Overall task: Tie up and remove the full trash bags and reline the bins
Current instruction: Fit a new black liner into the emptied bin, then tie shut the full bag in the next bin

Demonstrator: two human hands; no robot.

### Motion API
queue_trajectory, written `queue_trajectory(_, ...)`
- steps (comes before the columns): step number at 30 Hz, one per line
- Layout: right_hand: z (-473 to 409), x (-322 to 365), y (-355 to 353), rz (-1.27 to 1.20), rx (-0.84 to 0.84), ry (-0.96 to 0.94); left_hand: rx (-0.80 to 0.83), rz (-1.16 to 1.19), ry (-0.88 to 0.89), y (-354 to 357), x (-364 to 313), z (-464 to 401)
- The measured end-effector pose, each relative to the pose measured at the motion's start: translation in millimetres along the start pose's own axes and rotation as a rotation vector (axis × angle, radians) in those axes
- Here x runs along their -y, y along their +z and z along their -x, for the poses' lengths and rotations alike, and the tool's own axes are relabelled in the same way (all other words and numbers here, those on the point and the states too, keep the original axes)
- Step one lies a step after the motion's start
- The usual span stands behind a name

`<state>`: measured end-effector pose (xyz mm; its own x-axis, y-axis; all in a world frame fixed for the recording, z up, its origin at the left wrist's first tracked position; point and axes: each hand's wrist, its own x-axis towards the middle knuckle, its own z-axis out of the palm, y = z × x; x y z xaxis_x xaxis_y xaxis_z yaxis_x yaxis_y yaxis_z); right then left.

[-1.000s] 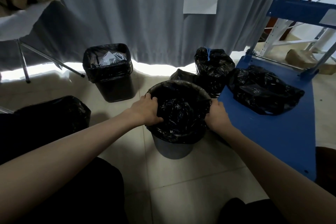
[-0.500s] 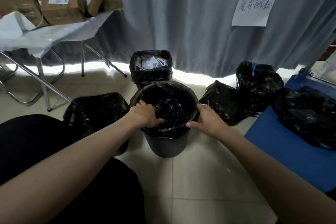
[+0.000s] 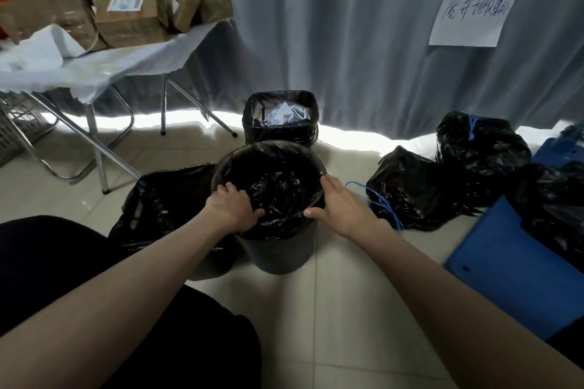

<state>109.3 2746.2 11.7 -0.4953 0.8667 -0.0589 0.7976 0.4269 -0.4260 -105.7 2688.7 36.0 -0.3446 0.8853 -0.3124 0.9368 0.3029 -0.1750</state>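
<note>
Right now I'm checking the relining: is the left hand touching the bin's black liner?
Touching. The head view shows the left hand on the round bin's near rim, thumb pressed onto the black liner folded over it.

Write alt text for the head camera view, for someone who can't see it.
Both hands, left hand and right hand, hold the black liner at the rim of a round grey bin. Tied black trash bags sit to the right; a square bin with paper stands behind.
</note>
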Motion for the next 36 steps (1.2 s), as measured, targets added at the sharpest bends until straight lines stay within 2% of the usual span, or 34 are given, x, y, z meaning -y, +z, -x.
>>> queue_trajectory(4,-12.9,13.0,7.2,0.042,-0.043,-0.035,-0.189,0.001,0.096,-3.5,-8.0,-2.6)
queue_trajectory(6,-19.5,19.5,10.4,0.043,-0.059,-0.058,-0.227,0.01,0.13,-6.9,-17.4,-1.9)
queue_trajectory(11,-27.3,22.7,10.7,0.064,-0.088,-0.105,-0.078,-0.053,0.297,-22.3,-28.6,6.5)
queue_trajectory(13,-26.3,23.2,11.9,0.047,-0.113,-0.095,-0.147,-0.103,0.36,-26.5,-28.7,9.6)
queue_trajectory(16,-22.4,23.7,17.5,-0.003,-0.152,-0.088,-0.233,-0.125,0.313,-24.3,-30.7,13.3)
queue_trajectory(20,-20.0,24.0,22.2,-0.034,-0.172,-0.097,-0.235,-0.164,0.269,-16.6,-30.6,11.0)
queue_trajectory(26,-23.1,26.6,19.2,-0.005,-0.108,-0.193,-0.223,-0.191,0.211,-11.3,-22.0,3.4)
queue_trajectory(32,-16.0,30.8,2.4,0.027,0.061,-0.149,-0.149,-0.137,0.205,-21.0,-20.8,5.6)
queue_trajectory(36,-9.7,28.0,-10.4,0.032,0.069,-0.129,-0.181,-0.037,0.238,-34.5,-30.4,1.3)
